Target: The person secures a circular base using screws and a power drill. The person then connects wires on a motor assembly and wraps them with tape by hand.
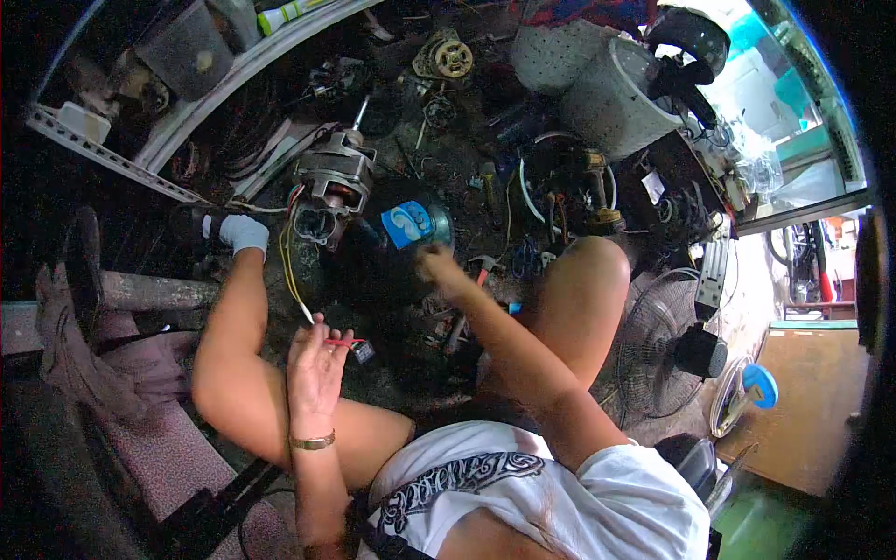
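My left hand (315, 369), palm up with fingers curled, pinches wires (291, 280) that run down from a fan motor (336, 177). A white sleeve shows at the fingertips. A red lead crosses the fingers to a small dark block (363, 353), which looks like a capacitor. The motor stands on the floor with its shaft pointing away. My right hand (439, 265) is closed at the near edge of a dark round object with a blue label (408, 224). What its fingers hold, if anything, is hidden. A red-handled hammer (482, 271) lies just right of it.
A yellow cordless drill (599, 191) stands at the right, by a pale ring and hand tools. Another motor (445, 58) lies farther back. Grey perforated tubs (611, 98) stand at the back right. A fan guard (658, 345) rests beyond my right knee.
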Demonstrator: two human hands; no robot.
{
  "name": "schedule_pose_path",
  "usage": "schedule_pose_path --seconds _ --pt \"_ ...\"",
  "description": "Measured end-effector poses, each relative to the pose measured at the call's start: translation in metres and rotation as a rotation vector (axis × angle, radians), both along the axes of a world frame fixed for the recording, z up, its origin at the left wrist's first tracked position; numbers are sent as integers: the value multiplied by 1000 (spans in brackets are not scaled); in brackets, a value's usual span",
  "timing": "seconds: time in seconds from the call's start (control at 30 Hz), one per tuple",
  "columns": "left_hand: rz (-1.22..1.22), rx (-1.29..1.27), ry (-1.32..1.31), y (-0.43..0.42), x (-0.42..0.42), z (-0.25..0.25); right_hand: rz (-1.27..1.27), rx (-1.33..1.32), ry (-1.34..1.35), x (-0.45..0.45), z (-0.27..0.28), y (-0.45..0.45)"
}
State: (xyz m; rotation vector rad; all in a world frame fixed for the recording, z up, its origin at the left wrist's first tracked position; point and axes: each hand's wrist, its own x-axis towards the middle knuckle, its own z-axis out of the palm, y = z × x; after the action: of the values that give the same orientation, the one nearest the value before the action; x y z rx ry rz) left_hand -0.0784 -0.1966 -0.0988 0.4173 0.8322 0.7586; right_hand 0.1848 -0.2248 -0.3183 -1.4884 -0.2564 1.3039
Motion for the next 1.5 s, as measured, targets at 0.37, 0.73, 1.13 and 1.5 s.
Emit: schedule_pose_path --seconds 0.37,0.73,1.13,1.5 --pt "-141 208 61 11 41 32 -243 269 -500 24 127 -5" --pt "-284 377 -53 51 56 76 169 569 -65 -71 243 -39" --pt "-390 317 -21 48 47 69 62 694 698 -65 265 -55" --pt "-1160 1262 623 158 69 172 -212 667 -200 -9 247 14"
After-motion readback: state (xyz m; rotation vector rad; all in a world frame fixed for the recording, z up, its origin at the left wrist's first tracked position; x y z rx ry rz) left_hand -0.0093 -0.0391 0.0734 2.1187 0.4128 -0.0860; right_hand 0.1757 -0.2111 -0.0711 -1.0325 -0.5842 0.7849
